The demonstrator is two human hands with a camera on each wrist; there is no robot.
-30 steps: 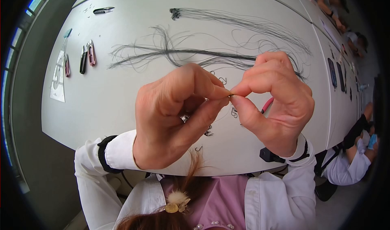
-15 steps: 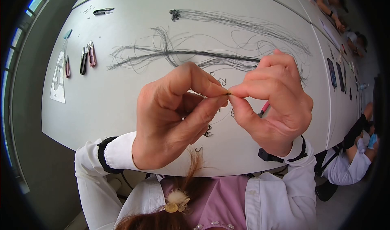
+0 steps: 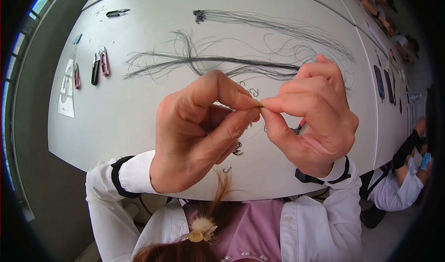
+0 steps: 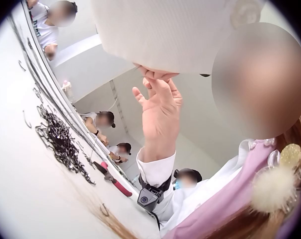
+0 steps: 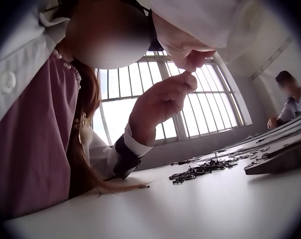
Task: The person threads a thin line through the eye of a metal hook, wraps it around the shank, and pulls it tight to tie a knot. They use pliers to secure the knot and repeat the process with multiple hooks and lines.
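two hands meet above the counter [image 3: 139, 118], fingertip to fingertip. the left hand [image 3: 199, 132] pinches a tiny brownish piece [image 3: 261, 106] between thumb and forefinger, its other fingers curled under the palm. the right hand [image 3: 313, 118] pinches the same piece from the other side, thumb below and forefinger on top, with the remaining fingers arched above. the piece is too small to tell what it is; it sits exactly where the two pinches touch, held in the air over the near half of the counter and well apart from its surface.

just under and behind the right hand lies a pink-handled tool [image 3: 302, 122], mostly hidden by the fingers. small dark hooks [image 3: 237, 149] are scattered on the counter below the hands, and the left wrist view shows a heap of dark hooks [image 4: 61, 142] further along. beyond the hands, long bundles of dark hair strands [image 3: 213, 60] stretch across the counter, with another bundle [image 3: 259, 23] nearer the far edge. at the far left lie several clips [image 3: 98, 66] beside a printed card [image 3: 66, 88], and a small pair of snips [image 3: 117, 12] sits near the far corner. both wrists wear white sleeves with dark bands [image 3: 117, 175].
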